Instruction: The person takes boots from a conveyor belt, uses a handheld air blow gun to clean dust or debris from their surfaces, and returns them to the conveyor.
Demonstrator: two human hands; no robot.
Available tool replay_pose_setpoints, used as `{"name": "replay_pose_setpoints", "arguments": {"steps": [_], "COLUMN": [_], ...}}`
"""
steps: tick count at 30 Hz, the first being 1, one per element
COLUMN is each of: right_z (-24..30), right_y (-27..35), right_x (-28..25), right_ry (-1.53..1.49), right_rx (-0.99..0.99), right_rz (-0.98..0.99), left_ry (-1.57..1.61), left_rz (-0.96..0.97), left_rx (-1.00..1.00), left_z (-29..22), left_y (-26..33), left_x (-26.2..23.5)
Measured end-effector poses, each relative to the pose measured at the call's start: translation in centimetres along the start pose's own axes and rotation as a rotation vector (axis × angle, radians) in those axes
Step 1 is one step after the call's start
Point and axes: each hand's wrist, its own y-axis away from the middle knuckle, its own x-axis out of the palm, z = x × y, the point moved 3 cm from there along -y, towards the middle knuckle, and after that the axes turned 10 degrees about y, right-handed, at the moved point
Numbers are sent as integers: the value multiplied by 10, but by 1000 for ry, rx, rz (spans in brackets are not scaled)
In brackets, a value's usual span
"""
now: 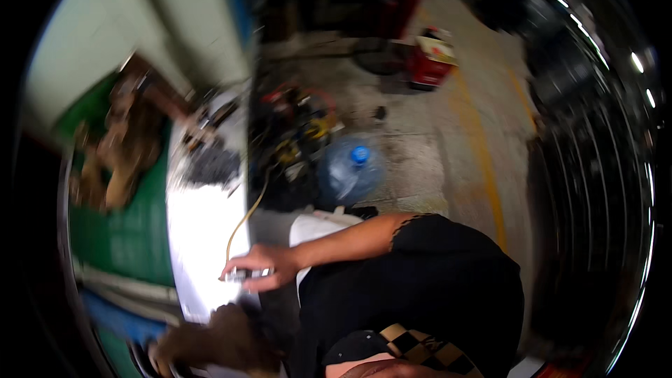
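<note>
black short-sleeved top | black-and-tan checkered fabric at the waist | forearms bare

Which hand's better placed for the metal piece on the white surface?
Right, probably: the right hand grips the metal piece on the white surface; the left hand sits blurred below.

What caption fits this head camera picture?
A hand grips a small metal tool at the white workbench, big water jug behind.

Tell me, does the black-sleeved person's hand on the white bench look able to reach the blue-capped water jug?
Probably not from there. The hand is closed on a small metal piece on the white bench, while the water jug stands on the floor farther off, beside a pile of tools.
</note>
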Motion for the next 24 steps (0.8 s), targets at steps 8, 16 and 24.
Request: {"name": "replay_pose_setpoints", "arguments": {"steps": [8,16,24], "right_z": [69,103,74], "right_y": [-69,-127,-145], "right_x": [13,23,50], "right_ry": [-59,-57,-330], "right_rx": [-96,-335,-112], "right_rz": [119,193,165], "left_ry": [273,481,276], "left_rz": [-11,13,-18], "left_rx": [30,-36,-27], "left_z": [-41,-49,-34], "left_y": [-28,-40,-58], "left_x": [-75,-60,-62]}}
